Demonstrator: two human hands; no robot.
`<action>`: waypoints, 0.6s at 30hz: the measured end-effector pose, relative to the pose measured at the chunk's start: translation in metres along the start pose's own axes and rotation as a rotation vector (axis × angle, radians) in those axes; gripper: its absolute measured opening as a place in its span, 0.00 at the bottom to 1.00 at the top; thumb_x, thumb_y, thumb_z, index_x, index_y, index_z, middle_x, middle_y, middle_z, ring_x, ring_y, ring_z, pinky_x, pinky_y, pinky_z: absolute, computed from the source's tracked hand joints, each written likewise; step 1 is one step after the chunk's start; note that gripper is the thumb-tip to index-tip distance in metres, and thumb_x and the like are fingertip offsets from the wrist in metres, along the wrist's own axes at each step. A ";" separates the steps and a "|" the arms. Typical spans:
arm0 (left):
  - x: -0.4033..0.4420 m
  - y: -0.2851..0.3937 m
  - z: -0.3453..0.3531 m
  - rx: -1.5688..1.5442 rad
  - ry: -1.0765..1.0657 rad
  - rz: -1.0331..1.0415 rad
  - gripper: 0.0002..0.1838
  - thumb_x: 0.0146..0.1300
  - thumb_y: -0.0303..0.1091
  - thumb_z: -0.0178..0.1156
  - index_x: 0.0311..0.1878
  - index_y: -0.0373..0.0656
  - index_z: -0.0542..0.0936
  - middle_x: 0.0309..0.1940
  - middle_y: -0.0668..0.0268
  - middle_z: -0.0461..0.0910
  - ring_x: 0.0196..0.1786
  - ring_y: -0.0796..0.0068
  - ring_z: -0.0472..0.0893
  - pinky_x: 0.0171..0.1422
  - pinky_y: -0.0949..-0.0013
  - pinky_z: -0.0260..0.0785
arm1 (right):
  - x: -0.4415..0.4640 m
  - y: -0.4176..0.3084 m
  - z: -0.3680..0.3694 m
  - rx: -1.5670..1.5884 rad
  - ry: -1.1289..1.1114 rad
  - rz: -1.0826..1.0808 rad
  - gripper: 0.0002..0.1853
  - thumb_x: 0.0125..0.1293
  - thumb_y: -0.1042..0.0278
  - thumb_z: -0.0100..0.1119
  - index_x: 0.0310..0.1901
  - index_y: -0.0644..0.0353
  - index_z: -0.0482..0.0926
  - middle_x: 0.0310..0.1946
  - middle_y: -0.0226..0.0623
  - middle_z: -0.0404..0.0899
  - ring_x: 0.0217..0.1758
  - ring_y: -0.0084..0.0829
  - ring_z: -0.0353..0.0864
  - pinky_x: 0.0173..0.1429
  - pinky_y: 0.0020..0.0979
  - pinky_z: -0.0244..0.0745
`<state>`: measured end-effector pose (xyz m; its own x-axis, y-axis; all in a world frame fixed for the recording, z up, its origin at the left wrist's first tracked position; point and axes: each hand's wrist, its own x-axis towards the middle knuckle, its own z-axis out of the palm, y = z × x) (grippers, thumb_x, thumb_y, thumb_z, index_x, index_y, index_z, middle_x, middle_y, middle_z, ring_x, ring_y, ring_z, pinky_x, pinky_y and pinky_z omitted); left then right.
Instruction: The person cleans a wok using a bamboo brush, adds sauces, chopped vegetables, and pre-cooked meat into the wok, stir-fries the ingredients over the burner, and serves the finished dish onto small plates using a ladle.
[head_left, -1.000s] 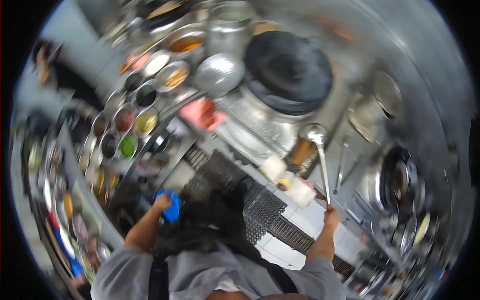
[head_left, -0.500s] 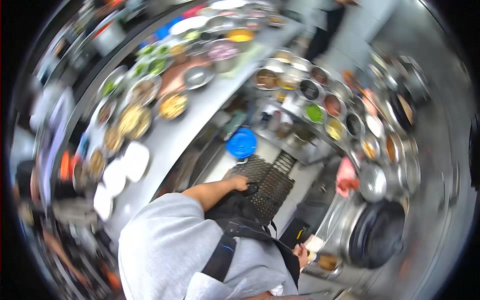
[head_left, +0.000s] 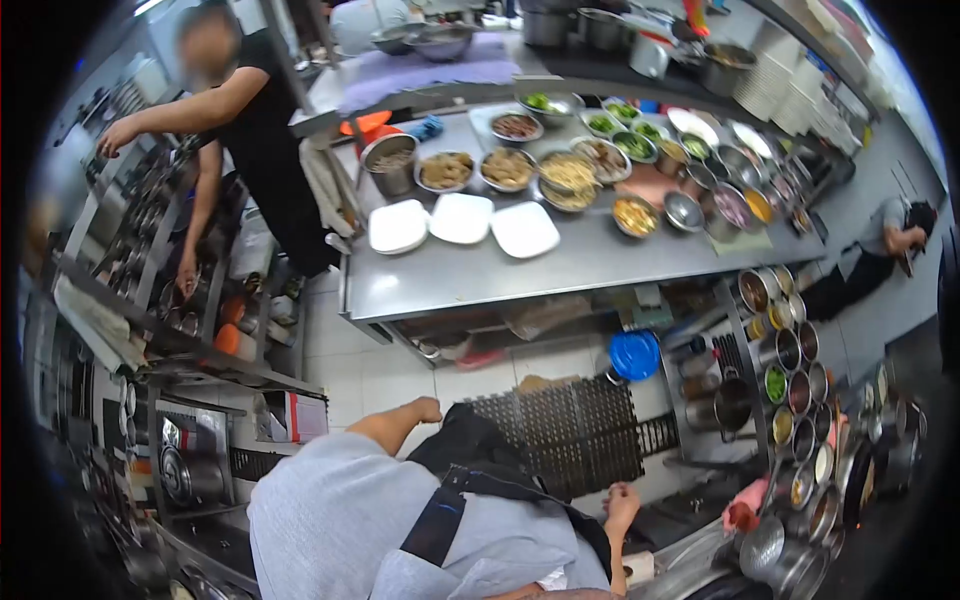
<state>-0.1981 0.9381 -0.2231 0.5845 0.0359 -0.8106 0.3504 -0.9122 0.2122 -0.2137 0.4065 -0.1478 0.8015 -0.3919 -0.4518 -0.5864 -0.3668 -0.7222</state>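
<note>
My left hand (head_left: 428, 409) is closed in a loose fist in front of my body, beside the black apron (head_left: 465, 440). Nothing shows in it. On the other side, my right hand (head_left: 621, 500) hangs over the floor with half-bent fingers a little apart, holding nothing visible. Closest to it are the dark perforated floor mat (head_left: 560, 425) and the edge of the stove side. Ahead of me stands a steel table (head_left: 440, 285) with three white square plates, the middle one (head_left: 461, 218) among them, and a bowl of noodles (head_left: 569, 180).
Several pots and sauce containers (head_left: 788, 348) line the rack at right. A blue-lidded bucket (head_left: 634, 355) sits on the floor beneath the table. At left, a person in black (head_left: 270, 150) reaches into a shelf rack (head_left: 170, 345). Another person (head_left: 880, 250) stands far right.
My view has swung left, bringing the table straight ahead and the person at left into sight. My right hand has moved away from the small items by the large pot.
</note>
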 end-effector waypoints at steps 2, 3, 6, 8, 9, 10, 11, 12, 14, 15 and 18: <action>0.001 -0.051 0.021 0.137 0.068 -0.003 0.20 0.46 0.43 0.55 0.37 0.39 0.85 0.45 0.48 0.81 0.49 0.53 0.81 0.54 0.58 0.73 | -0.009 0.008 0.046 -0.526 -0.131 -0.319 0.12 0.58 0.65 0.62 0.40 0.64 0.83 0.29 0.45 0.83 0.29 0.37 0.84 0.37 0.35 0.78; -0.017 -0.060 0.016 0.061 0.026 -0.067 0.21 0.46 0.43 0.56 0.39 0.40 0.85 0.44 0.48 0.81 0.48 0.54 0.81 0.53 0.58 0.73 | -0.018 0.004 0.064 -0.521 -0.138 -0.341 0.12 0.58 0.65 0.62 0.40 0.64 0.83 0.29 0.45 0.83 0.29 0.37 0.84 0.37 0.35 0.78; -0.070 -0.098 0.011 -0.320 0.168 -0.151 0.23 0.49 0.43 0.57 0.47 0.41 0.82 0.42 0.50 0.82 0.45 0.56 0.83 0.51 0.60 0.74 | -0.067 -0.050 0.107 -0.733 -0.332 -0.487 0.15 0.55 0.62 0.64 0.41 0.63 0.83 0.36 0.48 0.83 0.40 0.42 0.84 0.49 0.38 0.76; -0.095 -0.138 0.008 -0.475 0.200 -0.178 0.26 0.51 0.42 0.57 0.53 0.41 0.78 0.41 0.53 0.83 0.41 0.59 0.83 0.47 0.61 0.76 | -0.095 -0.074 0.138 -0.651 -0.437 -0.417 0.17 0.54 0.61 0.65 0.42 0.61 0.83 0.37 0.47 0.83 0.44 0.43 0.83 0.52 0.39 0.75; -0.102 -0.163 0.012 -0.467 0.255 -0.139 0.27 0.52 0.43 0.57 0.55 0.42 0.77 0.42 0.53 0.83 0.40 0.59 0.83 0.47 0.62 0.76 | -0.102 -0.080 0.155 -0.657 -0.467 -0.411 0.17 0.54 0.61 0.65 0.43 0.61 0.83 0.39 0.47 0.83 0.45 0.43 0.83 0.52 0.40 0.76; -0.107 -0.188 0.017 -0.457 0.309 -0.101 0.28 0.52 0.43 0.57 0.57 0.42 0.76 0.42 0.53 0.82 0.38 0.60 0.83 0.47 0.63 0.76 | -0.107 -0.089 0.174 -0.656 -0.477 -0.425 0.17 0.54 0.61 0.65 0.43 0.61 0.83 0.39 0.47 0.83 0.45 0.43 0.83 0.52 0.40 0.76; -0.112 -0.217 0.030 -0.552 0.374 -0.080 0.28 0.51 0.43 0.57 0.57 0.43 0.75 0.41 0.52 0.83 0.39 0.59 0.83 0.49 0.63 0.75 | -0.112 -0.099 0.194 -0.720 -0.474 -0.429 0.16 0.53 0.61 0.65 0.43 0.59 0.84 0.39 0.47 0.83 0.46 0.44 0.82 0.53 0.40 0.76; -0.122 -0.244 0.044 -0.558 0.381 -0.093 0.28 0.51 0.43 0.57 0.57 0.43 0.75 0.41 0.52 0.83 0.39 0.59 0.83 0.49 0.63 0.75 | -0.117 -0.103 0.213 -0.783 -0.471 -0.432 0.16 0.53 0.61 0.65 0.43 0.58 0.84 0.39 0.47 0.83 0.46 0.45 0.82 0.54 0.41 0.76; -0.144 -0.300 0.071 -0.704 0.340 -0.314 0.29 0.50 0.44 0.58 0.56 0.42 0.76 0.43 0.52 0.82 0.46 0.57 0.82 0.53 0.62 0.73 | -0.095 -0.089 0.266 -1.039 -0.449 -0.553 0.14 0.52 0.62 0.65 0.40 0.59 0.84 0.38 0.50 0.83 0.45 0.47 0.82 0.52 0.42 0.77; -0.123 -0.366 0.129 -0.447 0.410 -0.188 0.28 0.50 0.44 0.58 0.54 0.41 0.77 0.45 0.51 0.81 0.49 0.56 0.81 0.56 0.61 0.72 | -0.102 -0.091 0.293 -1.037 -0.455 -0.563 0.14 0.52 0.62 0.65 0.40 0.59 0.84 0.38 0.50 0.83 0.45 0.47 0.82 0.52 0.42 0.77; -0.182 -0.451 0.171 -0.559 0.087 -0.554 0.24 0.48 0.40 0.56 0.49 0.40 0.81 0.50 0.49 0.79 0.55 0.55 0.78 0.62 0.61 0.68 | -0.138 -0.128 0.347 -0.718 -0.307 -0.305 0.12 0.52 0.63 0.62 0.35 0.61 0.84 0.35 0.54 0.82 0.44 0.49 0.82 0.49 0.43 0.77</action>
<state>-0.5878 1.2726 -0.2647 0.2645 0.4780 -0.8376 0.9095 -0.4125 0.0518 -0.2084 0.8002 -0.1749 0.8727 0.0210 -0.4879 -0.1873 -0.9083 -0.3740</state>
